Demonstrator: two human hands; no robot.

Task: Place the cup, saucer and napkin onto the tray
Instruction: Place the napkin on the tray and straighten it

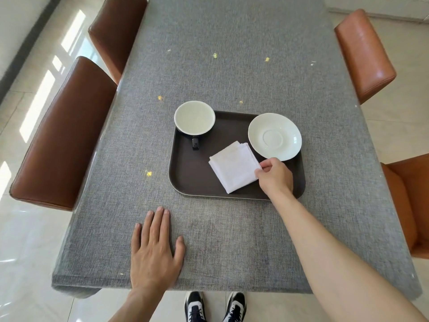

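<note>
1. Spreading across most of the view, the table (232,66) wears a grey cloth; brown chairs (62,135) stand along both sides.
2. On the cloth lies the dark tray (185,177), which already carries all three of the task's things.
3. At the tray's far right sits the saucer (274,136), its rim reaching over the tray's edge. If the tray is lifted or bumped, it could slide off.
4. At the far left corner stands the cup (194,117), dark outside and pale inside, handle pointing toward the person. It too stands close to the tray's rim.
5. Between them, nearer the person, lies the folded white napkin (234,167), flat on the tray floor, one corner just beside the saucer.
6. My reading is that the placing is nearly done and only the release remains.
7. Flat on the cloth near the table's near edge rests the left hand (155,249), fingers spread, holding nothing.
8. Over the napkin's right corner, the right hand (276,176) pinches the cloth between thumb and fingertips. Pulling away before letting go would drag the napkin, unfold it, or nudge the saucer farther over the rim.
</note>
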